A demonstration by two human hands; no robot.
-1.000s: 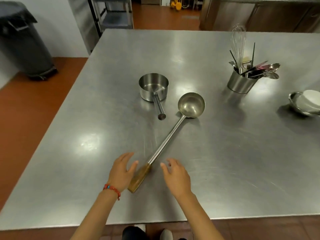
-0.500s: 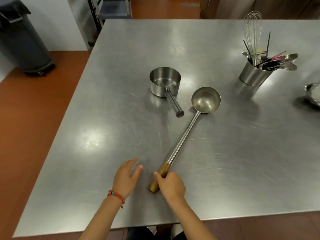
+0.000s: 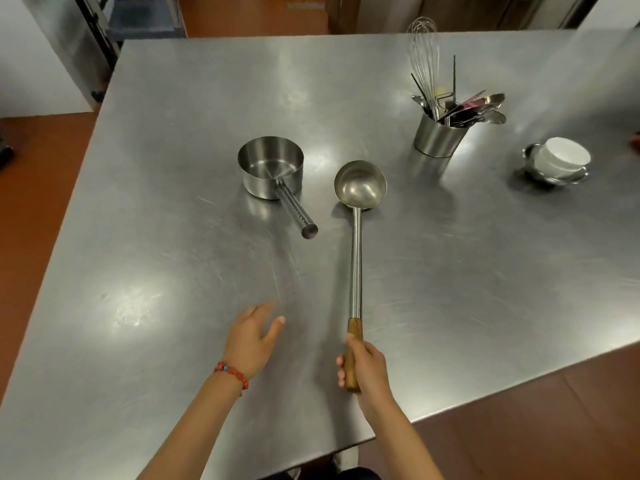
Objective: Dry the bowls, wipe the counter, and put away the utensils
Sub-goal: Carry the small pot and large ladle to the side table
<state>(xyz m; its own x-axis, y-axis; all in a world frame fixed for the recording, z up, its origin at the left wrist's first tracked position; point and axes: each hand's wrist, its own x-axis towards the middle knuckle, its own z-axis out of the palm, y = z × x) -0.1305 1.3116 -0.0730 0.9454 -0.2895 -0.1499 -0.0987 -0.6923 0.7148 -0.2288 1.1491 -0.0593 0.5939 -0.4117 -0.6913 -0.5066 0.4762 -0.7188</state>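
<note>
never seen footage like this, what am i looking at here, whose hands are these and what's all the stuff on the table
There is no machine here: a person wears a camera on the head, looking forward and down, so the two bare arms are their own. The right hand grips the wooden handle of a long steel ladle, bowl pointing away. The left hand, with a red bracelet at the wrist, is open and holds nothing. On the steel counter stand a small saucepan, left of the ladle's bowl, a metal utensil holder with a whisk and spoons, and, far right, a white bowl nested in a metal bowl.
</note>
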